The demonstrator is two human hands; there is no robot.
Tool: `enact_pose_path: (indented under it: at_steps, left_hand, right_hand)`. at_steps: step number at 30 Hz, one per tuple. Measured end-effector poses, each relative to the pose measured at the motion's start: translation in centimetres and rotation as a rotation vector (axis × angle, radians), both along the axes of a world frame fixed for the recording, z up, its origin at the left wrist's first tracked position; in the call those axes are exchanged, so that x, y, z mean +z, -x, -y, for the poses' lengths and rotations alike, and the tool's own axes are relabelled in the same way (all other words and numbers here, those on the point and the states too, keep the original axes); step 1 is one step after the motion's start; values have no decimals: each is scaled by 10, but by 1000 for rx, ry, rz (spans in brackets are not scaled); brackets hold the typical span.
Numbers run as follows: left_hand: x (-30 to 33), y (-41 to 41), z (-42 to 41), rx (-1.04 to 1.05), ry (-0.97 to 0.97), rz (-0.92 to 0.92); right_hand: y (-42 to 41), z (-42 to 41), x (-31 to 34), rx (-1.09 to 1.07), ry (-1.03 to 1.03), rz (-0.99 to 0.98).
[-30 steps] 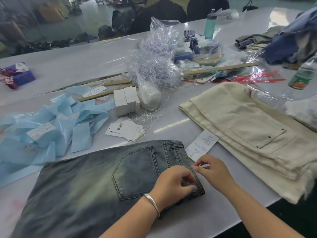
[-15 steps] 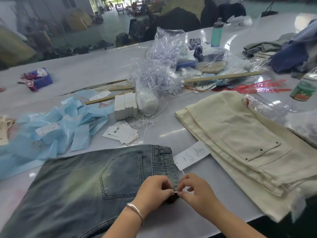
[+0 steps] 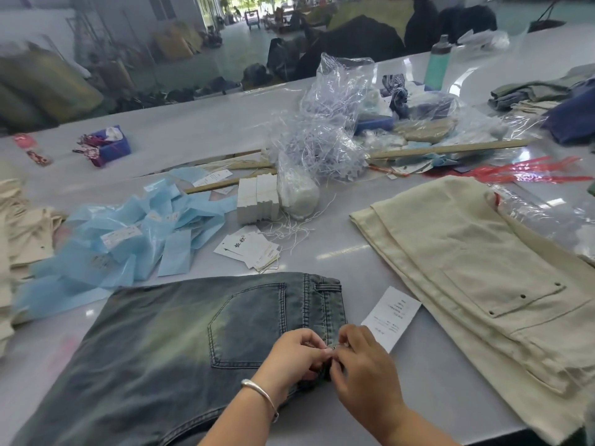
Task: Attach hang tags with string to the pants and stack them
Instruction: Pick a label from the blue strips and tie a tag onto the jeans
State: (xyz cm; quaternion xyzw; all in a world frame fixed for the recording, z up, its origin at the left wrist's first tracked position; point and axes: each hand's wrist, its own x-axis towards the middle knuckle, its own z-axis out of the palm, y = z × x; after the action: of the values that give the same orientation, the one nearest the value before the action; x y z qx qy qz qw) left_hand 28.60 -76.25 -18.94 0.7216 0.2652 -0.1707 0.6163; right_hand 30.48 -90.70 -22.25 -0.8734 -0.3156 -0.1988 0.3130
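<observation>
Grip: left hand and right hand meet, fingertips pinched together at the jeans waistband, near on the surface; the string itself is too small to see. Denim: heavy, limp. Tag: light, stiff; handle by its string end.

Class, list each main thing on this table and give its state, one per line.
Jeans: flat, waistband being worked.
Tag: flat beside the waistband.
Cream pants: folded, stacked.
Left hand: pinching at the waistband.
Right hand: pinching there too.
Bottle: upright, capped.
</observation>
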Motion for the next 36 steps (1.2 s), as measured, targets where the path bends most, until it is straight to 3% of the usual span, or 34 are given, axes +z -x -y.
enact_pose_path:
  at_steps: [7,10,18,23,26,30,33,36]
  left_hand:
    - [-7,7,-2,126,87,-19]
    - [-8,10,-4,116,124,-43]
    - [-6,1,-4,-11,-27,-97]
    - [-7,0,3,102,36,-46]
    - [-8,-3,5,229,220,24]
    - [-6,-7,9,295,367,95]
    - [-2,-9,11,301,403,154]
    - [3,-10,12,295,380,219]
  right_hand:
    - [7,-5,-25,-110,-273,-296]
    - [10,-4,-30,-116,-331,-322]
    - [8,3,-33,-56,-342,-351]
    - [-6,30,-21,-98,-459,-467]
    - [-27,61,-18,-117,-149,-406]
    - [-45,76,-23,91,379,-488]
    - [-55,69,-20,122,454,-470]
    - [-68,66,-3,88,352,-462]
